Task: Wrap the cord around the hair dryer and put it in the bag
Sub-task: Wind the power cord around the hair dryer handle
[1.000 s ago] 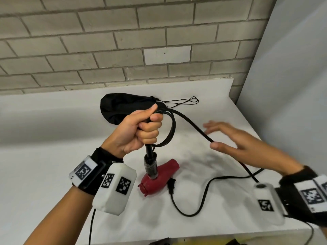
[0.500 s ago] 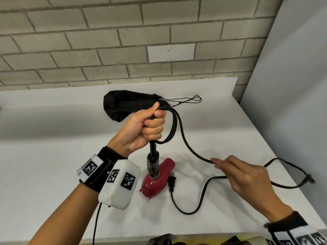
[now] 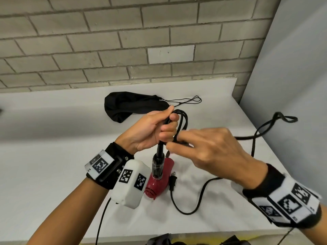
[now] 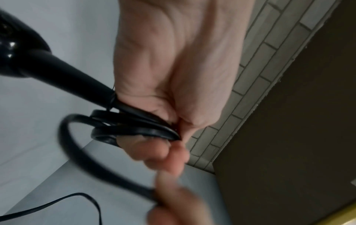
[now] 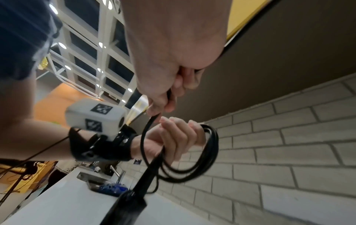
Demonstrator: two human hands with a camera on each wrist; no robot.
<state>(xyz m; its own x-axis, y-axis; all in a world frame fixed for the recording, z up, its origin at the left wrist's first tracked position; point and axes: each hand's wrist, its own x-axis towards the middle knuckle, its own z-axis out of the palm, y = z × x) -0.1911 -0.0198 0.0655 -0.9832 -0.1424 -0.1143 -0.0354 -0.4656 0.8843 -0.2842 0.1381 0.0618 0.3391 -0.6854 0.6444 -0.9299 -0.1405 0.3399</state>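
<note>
Our left hand point(image 3: 155, 129) clasps looped cord point(image 3: 184, 121); right hand point(image 3: 212, 149) pinches more; plug end trails, bag point(image 3: 127, 106) waits beyond the dryer point(image 3: 159, 181).

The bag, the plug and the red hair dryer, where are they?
bag point(image 3: 127, 105), head view, middle of the black cloth.
plug point(image 3: 172, 181), head view, its black body.
hair dryer point(image 3: 160, 184), head view, red body.

1 hair dryer point(image 3: 160, 181), 1 cord point(image 3: 198, 202), 1 bag point(image 3: 131, 106), 2 hands.
</note>
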